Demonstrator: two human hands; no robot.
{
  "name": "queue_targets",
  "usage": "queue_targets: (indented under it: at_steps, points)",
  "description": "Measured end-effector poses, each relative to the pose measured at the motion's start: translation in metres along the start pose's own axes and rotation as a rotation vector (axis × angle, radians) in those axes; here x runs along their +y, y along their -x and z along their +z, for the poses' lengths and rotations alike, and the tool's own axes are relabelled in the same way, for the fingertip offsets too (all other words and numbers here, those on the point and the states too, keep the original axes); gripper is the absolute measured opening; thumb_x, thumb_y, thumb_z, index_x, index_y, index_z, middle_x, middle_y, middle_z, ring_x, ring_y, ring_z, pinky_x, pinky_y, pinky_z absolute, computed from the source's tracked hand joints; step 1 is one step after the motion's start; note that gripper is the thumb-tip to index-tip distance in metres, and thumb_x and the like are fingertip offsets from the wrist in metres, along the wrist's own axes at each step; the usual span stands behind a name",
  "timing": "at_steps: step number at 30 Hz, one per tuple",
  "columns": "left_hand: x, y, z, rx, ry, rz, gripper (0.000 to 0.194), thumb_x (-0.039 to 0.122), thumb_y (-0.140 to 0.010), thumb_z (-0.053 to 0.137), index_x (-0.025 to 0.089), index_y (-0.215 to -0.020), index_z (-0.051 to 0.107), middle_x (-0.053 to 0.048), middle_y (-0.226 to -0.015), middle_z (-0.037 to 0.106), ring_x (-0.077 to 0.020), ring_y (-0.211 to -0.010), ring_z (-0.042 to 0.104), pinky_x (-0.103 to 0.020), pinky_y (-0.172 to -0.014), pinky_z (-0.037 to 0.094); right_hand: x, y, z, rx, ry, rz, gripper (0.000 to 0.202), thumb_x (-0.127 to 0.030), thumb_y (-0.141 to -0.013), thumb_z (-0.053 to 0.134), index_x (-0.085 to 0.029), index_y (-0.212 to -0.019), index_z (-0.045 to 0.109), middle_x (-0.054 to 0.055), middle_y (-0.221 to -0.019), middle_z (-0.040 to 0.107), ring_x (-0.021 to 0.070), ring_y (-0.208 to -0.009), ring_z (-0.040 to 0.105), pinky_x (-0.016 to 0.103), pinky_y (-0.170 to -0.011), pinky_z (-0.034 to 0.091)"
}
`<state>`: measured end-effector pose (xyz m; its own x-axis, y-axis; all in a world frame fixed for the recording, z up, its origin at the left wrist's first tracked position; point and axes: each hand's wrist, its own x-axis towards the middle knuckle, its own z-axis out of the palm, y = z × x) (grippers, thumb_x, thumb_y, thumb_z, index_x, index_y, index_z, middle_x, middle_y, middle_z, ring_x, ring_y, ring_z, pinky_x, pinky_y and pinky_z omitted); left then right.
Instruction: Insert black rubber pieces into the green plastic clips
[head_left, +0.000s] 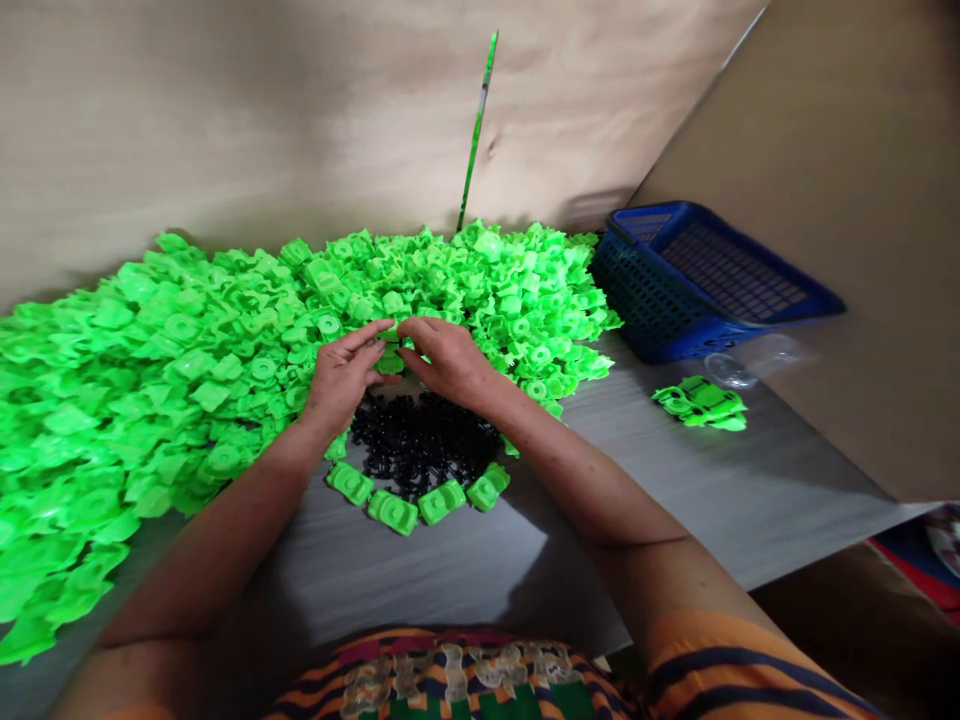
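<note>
Above the black pile, my two hands meet at one green plastic toy car body [390, 360]. My left hand [341, 375] is closed on it from the left, fingertips at its edges. My right hand [442, 358] pinches at the car's right side, where a thin black part, apparently a wheel axle [393, 342], crosses the green piece. The fingers partly hide both parts. Below lies a heap of small black wheel axles [427, 440]. Several green car bodies [393, 511] form a curved row in front of that heap.
A large mound of green car parts [187, 340] spreads along the back and left. A blue basket [652, 300] stands at the right, near clear plastic pieces [729, 371] and a small group of green cars [701, 402]. A thin green-stained stick [477, 135] rises against the back wall.
</note>
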<state>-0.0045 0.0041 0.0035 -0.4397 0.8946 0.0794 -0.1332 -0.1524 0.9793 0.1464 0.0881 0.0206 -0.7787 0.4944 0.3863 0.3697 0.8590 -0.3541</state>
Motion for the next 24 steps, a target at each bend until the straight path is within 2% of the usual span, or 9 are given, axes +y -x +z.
queue_targets:
  at_steps: [3, 6, 11, 14, 16, 19, 24]
  points:
    - [0.002, 0.000, 0.000, 0.019, 0.006, 0.009, 0.042, 0.039, -0.068, 0.086, 0.019, -0.105, 0.086, -0.001, -0.083, 0.065, -0.0130, -0.074, 0.059, -0.035, -0.073, 0.068, 0.012, 0.000, 0.012, 0.136, -0.183, -0.061, 0.016, -0.021, -0.100, 0.052, -0.017, -0.110, 0.064, 0.009, -0.102, 0.069, 0.0189, -0.091, 0.061, 0.031, -0.081, 0.044]
    - [0.003, 0.000, 0.000, 0.024, 0.008, 0.020, 0.041, 0.039, -0.069, 0.085, 0.019, -0.105, 0.086, 0.001, -0.078, 0.061, -0.0125, -0.072, 0.057, -0.036, -0.073, 0.068, 0.016, -0.001, 0.020, 0.251, -0.391, -0.012, 0.014, -0.030, -0.097, 0.057, -0.019, -0.104, 0.060, 0.004, -0.095, 0.065, 0.0161, -0.084, 0.059, 0.030, -0.078, 0.046]
    - [0.005, 0.001, 0.000, 0.020, -0.018, 0.051, 0.041, 0.038, -0.071, 0.085, 0.020, -0.107, 0.086, 0.005, -0.068, 0.052, -0.0099, -0.065, 0.052, -0.034, -0.070, 0.069, 0.014, -0.004, 0.027, 0.246, -0.798, 0.175, 0.040, -0.056, -0.084, 0.073, -0.022, -0.094, 0.054, -0.001, -0.085, 0.059, 0.0136, -0.078, 0.058, 0.027, -0.071, 0.048]
    - [0.006, 0.002, 0.000, 0.028, -0.039, 0.056, 0.043, 0.039, -0.069, 0.087, 0.020, -0.107, 0.086, 0.004, -0.068, 0.055, -0.0099, -0.064, 0.054, -0.032, -0.066, 0.069, 0.014, -0.007, 0.031, 0.209, -0.962, 0.256, 0.050, -0.065, -0.078, 0.077, -0.022, -0.092, 0.056, -0.003, -0.081, 0.059, 0.0134, -0.076, 0.058, 0.027, -0.069, 0.050]
    - [0.007, 0.002, 0.001, 0.032, -0.049, 0.050, 0.043, 0.039, -0.068, 0.087, 0.020, -0.106, 0.087, 0.004, -0.068, 0.058, -0.0106, -0.064, 0.056, -0.032, -0.065, 0.068, 0.014, -0.009, 0.032, 0.175, -1.056, 0.270, 0.052, -0.065, -0.075, 0.080, -0.022, -0.093, 0.059, -0.003, -0.079, 0.059, 0.0133, -0.073, 0.057, 0.027, -0.066, 0.050]
    - [0.007, 0.001, 0.001, 0.028, -0.054, 0.048, 0.041, 0.038, -0.069, 0.086, 0.019, -0.106, 0.087, 0.004, -0.066, 0.053, -0.0107, -0.062, 0.055, -0.034, -0.067, 0.069, 0.015, -0.010, 0.033, 0.158, -1.172, 0.272, 0.051, -0.061, -0.071, 0.085, -0.020, -0.093, 0.062, -0.003, -0.076, 0.061, 0.0128, -0.069, 0.058, 0.027, -0.063, 0.052]
    - [0.007, 0.001, 0.000, 0.018, -0.053, 0.058, 0.038, 0.036, -0.071, 0.085, 0.020, -0.105, 0.086, 0.004, -0.066, 0.052, -0.0116, -0.062, 0.056, -0.037, -0.070, 0.070, 0.014, -0.009, 0.032, 0.150, -1.252, 0.288, 0.046, -0.053, -0.069, 0.089, -0.020, -0.090, 0.064, -0.004, -0.074, 0.063, 0.0108, -0.066, 0.058, 0.025, -0.061, 0.052]
